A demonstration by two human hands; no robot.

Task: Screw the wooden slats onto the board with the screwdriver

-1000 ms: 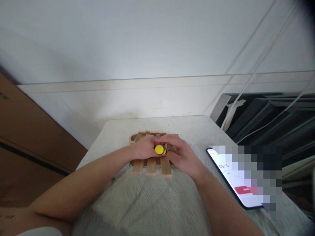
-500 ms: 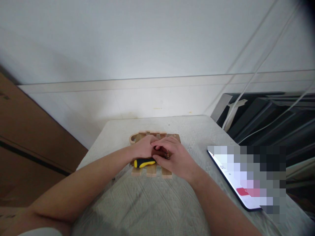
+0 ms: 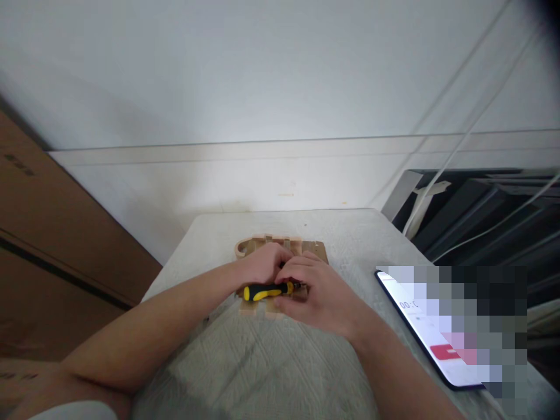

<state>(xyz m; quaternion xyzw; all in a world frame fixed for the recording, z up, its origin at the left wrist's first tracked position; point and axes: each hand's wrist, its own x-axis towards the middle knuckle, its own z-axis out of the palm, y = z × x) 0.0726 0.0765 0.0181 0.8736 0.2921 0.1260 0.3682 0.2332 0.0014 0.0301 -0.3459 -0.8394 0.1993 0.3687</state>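
On the table, a screwdriver (image 3: 266, 291) with a black and yellow handle lies sideways, its handle end to the left. My right hand (image 3: 317, 291) curls around its shaft end, thumb below and fingers above. Beyond the handle is my left hand (image 3: 265, 263), fingers bent inward and touching the fingers of my right; what they grip is hidden. Under both hands sits a light brown wooden piece (image 3: 315, 249) with notched edges and a rounded loop at its far left corner. The hands cover most of its middle.
A pale textured cloth covers the table (image 3: 280, 361), which meets a white wall (image 3: 262, 181). A lit phone (image 3: 420, 326), partly blurred out, lies at the right. Brown cardboard (image 3: 79, 233) stands on the left; dark panels (image 3: 472, 216) and white cables are at the right.
My right thumb has moved below the screwdriver handle, and more of the screwdriver shows. The dark reddish gap between my hands has closed up. The view has shifted slightly.
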